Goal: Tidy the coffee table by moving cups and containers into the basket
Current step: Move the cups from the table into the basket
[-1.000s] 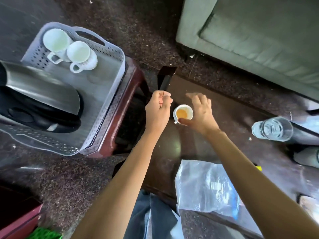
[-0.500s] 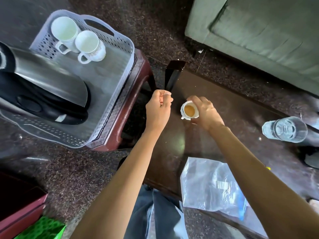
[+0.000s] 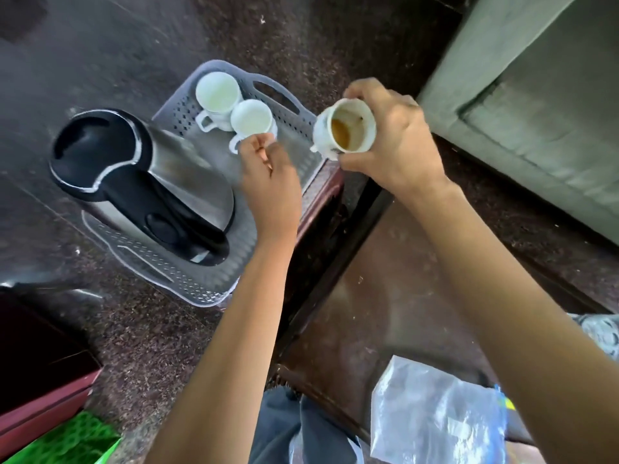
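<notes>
Far left, a steel kettle (image 3: 144, 185) with a black handle lies on its side in the grey perforated basket (image 3: 160, 262), taking up the near end. That probably explains why the 2 white cups (image 3: 217, 92) stand packed into the far corner, upright and touching each other. The basket sits on a reddish stool (image 3: 323, 192) just beside the coffee table (image 3: 385, 296), a short carry for anything coming off it.

Moving right, the left hand (image 3: 271, 182) hovers over the open middle of the basket. Its fingers are curled in toward the palm and I can see nothing inside them. The knuckles come right up beside the nearer white cup, but the blur hides whether they touch it. My read is that it waits there to steady things.

Now the action: the right hand (image 3: 395, 145) is wrapped round the dirty cup (image 3: 346, 130), fingers behind and thumb below, clamped firmly on its body. The cup is in the air over the right edge of the basket, not yet set down. It is tilted, mouth toward us and handle low on the left, with brown dregs pooled on the lower side. A spill is the risk, so it wants levelling before landing in the free patch beside the other 2.

Further right, a clear plastic bag (image 3: 435, 413) lies on the table.
</notes>
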A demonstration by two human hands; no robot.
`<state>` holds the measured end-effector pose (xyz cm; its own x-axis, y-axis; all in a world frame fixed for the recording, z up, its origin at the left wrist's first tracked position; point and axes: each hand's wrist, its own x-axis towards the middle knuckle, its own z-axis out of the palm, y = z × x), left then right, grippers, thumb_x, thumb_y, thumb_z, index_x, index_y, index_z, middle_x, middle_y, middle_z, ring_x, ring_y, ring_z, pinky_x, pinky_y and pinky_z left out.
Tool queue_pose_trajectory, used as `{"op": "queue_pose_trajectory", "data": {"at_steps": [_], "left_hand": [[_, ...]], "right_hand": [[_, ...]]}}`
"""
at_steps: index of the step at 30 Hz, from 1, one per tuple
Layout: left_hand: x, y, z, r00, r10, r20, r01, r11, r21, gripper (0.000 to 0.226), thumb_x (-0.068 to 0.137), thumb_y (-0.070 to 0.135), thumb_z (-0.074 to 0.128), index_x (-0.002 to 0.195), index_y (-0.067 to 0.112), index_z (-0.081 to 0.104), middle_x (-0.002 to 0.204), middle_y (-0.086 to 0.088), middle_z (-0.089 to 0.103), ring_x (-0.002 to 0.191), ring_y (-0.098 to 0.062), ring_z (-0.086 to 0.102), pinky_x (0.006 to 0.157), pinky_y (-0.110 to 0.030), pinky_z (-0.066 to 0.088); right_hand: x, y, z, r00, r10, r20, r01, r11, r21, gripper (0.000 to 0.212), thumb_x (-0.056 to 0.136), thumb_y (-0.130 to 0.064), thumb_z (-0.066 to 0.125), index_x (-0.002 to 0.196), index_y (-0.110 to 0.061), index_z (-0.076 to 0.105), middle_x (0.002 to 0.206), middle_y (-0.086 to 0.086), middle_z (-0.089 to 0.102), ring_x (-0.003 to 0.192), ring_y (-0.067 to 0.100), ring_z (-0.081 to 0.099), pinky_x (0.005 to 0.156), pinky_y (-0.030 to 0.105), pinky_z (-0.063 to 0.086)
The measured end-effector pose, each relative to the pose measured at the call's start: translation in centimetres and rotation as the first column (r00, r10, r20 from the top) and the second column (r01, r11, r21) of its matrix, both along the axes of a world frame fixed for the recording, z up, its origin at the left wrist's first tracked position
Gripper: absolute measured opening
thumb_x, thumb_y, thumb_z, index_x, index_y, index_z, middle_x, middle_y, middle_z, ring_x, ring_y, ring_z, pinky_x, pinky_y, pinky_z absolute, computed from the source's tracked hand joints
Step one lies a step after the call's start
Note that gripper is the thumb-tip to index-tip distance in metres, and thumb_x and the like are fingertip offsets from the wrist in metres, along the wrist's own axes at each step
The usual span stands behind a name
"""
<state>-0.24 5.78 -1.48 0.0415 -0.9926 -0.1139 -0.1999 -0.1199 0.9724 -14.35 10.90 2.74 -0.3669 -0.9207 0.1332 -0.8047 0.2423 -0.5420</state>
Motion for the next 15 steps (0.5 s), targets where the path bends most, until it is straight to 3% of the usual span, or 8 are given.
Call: {"op": "queue_pose_trajectory", "data": {"at_steps": [4,8,11,15], "left_hand": [[1.7,-1.2,-1.4,0.999,0.015,-0.030,-0.013,0.998,0.067,0.020,0.089,0.026,0.039,0.104,0.017,0.050,0.111,-0.011,0.063,0.102,-0.026,0.059,0.089,-0.038,0.048],[2.6,-1.9,-3.2,1.000,0.005,-0.007,-0.004,0.990,0.142,0.026,0.086,0.024,0.036,0.106,0.015,0.050,0.116,-0.014,0.061,0.108,-0.028,0.059,0.097,-0.046,0.048],[3.0,-2.4,-4.1,1.000,-0.020,-0.003,0.020,0.983,0.184,0.025,0.082,0.027,0.036,0.101,0.019,0.050,0.115,-0.015,0.060,0.108,-0.031,0.058,0.097,-0.051,0.047],[2.8,-2.8,-4.7,0.999,-0.050,0.003,0.048,0.976,0.213,0.025,0.081,0.026,0.035,0.100,0.017,0.050,0.106,-0.010,0.061,0.104,-0.032,0.059,0.094,-0.050,0.047]], "right_hand": [[2.1,-5.3,-2.3,0.983,0.122,-0.135,-0.101,0.983,0.151,0.070,0.056,-0.038,0.079,0.115,-0.030,0.042,0.102,0.000,0.065,0.098,0.028,0.058,0.087,0.039,0.043],[4.1,-7.4,-4.5,0.970,0.188,-0.151,-0.133,0.940,0.314,0.067,0.069,-0.029,0.082,0.125,-0.024,0.046,0.113,0.005,0.061,0.115,0.028,0.041,0.092,0.037,0.039],[4.8,-8.3,-5.9,0.950,0.209,-0.233,-0.120,0.931,0.344,0.060,0.073,-0.023,0.080,0.122,-0.022,0.046,0.114,0.004,0.060,0.118,0.027,0.037,0.093,0.036,0.037],[4.6,-8.7,-6.4,0.955,0.194,-0.222,-0.104,0.926,0.362,0.058,0.071,-0.027,0.081,0.119,-0.021,0.049,0.116,0.002,0.059,0.121,0.027,0.035,0.096,0.036,0.034]]}}
